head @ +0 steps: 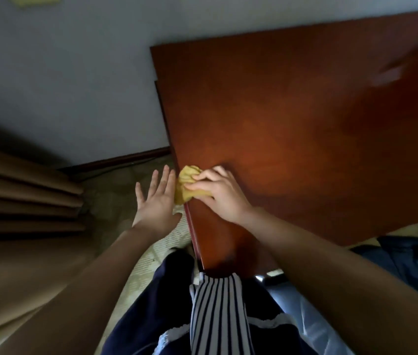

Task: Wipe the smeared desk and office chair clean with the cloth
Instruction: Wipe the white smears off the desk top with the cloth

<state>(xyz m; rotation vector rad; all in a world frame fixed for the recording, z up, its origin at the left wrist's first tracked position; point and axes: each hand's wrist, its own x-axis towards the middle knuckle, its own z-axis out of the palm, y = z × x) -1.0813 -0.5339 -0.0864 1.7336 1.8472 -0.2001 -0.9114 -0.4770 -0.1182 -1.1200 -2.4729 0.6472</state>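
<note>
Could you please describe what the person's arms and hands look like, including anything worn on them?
The left forearm and right forearm are bare as far as the frame shows, no sleeves in view. The left hand and right hand wear no gloves, and I can see no watch, bracelet or ring, though the dim light could hide a thin one.

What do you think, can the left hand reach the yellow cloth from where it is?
Probably yes. The left hand is open right beside the yellow cloth at the desk edge, with nothing between them. The right hand is gripping the cloth, though.
</note>
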